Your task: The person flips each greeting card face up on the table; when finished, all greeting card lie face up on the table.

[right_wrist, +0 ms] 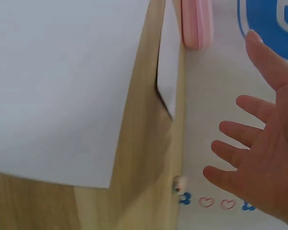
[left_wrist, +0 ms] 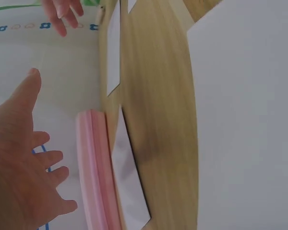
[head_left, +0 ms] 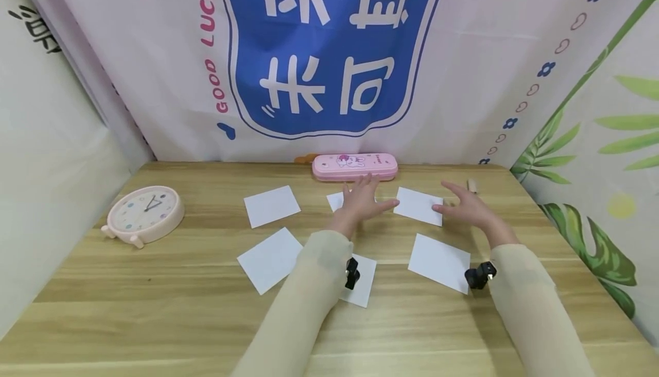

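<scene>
My left hand hovers with spread fingers over a white card at the back middle, partly covering it. My right hand, also spread and holding nothing, hangs at the right edge of another white card. A further card lies nearer, left of the right wrist. Beneath the left forearm is a partly hidden card. Two more cards lie to the left, one farther back and one nearer. Both wrist views show the hands with thumb and fingers apart.
A pink pencil case lies against the back curtain, an orange item beside it. A pink-rimmed clock rests at the left of the wooden table. One small pale object sits at the back right.
</scene>
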Demonstrator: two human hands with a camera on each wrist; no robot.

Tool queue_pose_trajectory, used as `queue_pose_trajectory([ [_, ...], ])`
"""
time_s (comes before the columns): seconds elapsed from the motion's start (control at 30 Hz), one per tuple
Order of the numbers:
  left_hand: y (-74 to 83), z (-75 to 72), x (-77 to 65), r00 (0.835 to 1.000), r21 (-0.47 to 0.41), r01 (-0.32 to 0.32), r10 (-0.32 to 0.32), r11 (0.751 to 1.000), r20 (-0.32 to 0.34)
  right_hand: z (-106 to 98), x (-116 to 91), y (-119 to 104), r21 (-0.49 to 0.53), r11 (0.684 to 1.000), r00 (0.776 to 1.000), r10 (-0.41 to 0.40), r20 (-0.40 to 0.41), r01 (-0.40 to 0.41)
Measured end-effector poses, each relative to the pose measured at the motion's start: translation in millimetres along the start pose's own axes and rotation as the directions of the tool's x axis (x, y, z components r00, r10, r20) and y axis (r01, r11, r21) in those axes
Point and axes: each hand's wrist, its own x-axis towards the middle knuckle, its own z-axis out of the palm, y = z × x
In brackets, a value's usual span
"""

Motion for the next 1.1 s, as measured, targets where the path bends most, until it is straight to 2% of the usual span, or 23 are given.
queue_pose_trajectory([
  [0.17,4.2,9.8,5.7,1.0,-0.1,0.009,-0.012,0.995,-0.028,1,6,11,0.067,0.997,0.999,0.035,0.03,-0.036],
  [0.47,9.6,27.6,13.2,0.999,-0.202,0.009,-0.018,0.979,-0.043,11,16,29,0.117,0.991,0.998,0.057,0.038,-0.061],
  [0.67,8.4,39.0,14.3,0.998,-0.212,0.003,-0.016,0.977,-0.062,16,18,37,0.15,0.985,0.996,0.079,0.041,-0.084],
  [0.83,6.6,46.1,13.9,0.999,-0.225,0.01,-0.018,0.974,-0.033,16,20,36,0.126,0.988,0.996,0.084,0.033,-0.088],
  [0.93,4.2,50.2,12.1,1.0,-0.174,0.016,-0.017,0.985,-0.006,18,21,36,0.099,0.99,0.994,0.099,0.045,-0.103],
  [1.03,1.9,53.3,10.0,0.999,-0.052,0.008,-0.006,0.999,0.038,21,21,37,0.068,0.991,0.992,0.111,0.055,-0.114],
  [1.1,1.1,54.9,9.3,0.998,0.031,-0.009,0.006,0.999,0.067,24,21,39,0.058,0.991,0.991,0.119,0.056,-0.123],
])
